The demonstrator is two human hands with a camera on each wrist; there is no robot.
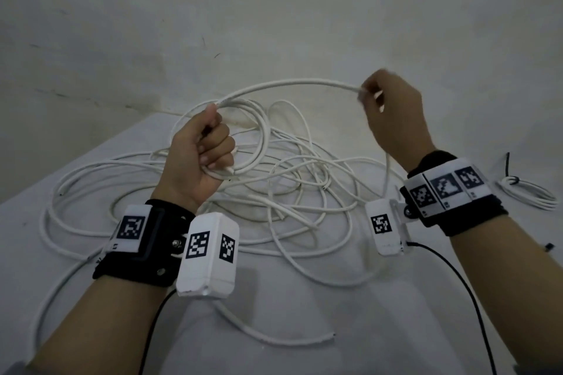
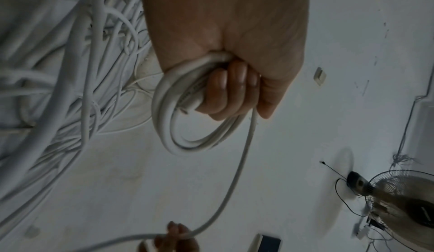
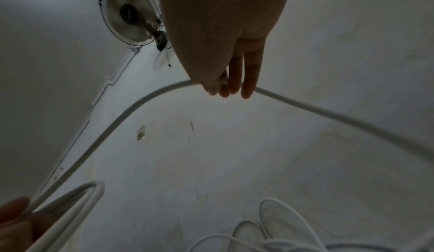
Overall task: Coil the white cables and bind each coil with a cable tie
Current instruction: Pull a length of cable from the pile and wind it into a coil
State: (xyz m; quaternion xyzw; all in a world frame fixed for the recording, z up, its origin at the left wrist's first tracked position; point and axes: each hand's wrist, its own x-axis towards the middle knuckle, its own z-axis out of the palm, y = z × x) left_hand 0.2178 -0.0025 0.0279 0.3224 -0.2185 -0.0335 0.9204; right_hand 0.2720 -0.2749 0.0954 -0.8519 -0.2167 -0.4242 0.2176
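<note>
While our left hand (image 1: 199,158) curls its fingers (image 2: 231,90) tight around a small coil (image 2: 185,126) of thick white cable, our right hand (image 1: 393,114) pinches the same cable's free run (image 1: 289,85) between thumb and fingertips (image 3: 234,81), raised to the right. Between the two hands the run arches above a white table (image 1: 289,298). Beneath it lies a loose tangle of white cables (image 1: 292,186). Far right on the table rests a bound coil (image 1: 530,195).
</note>
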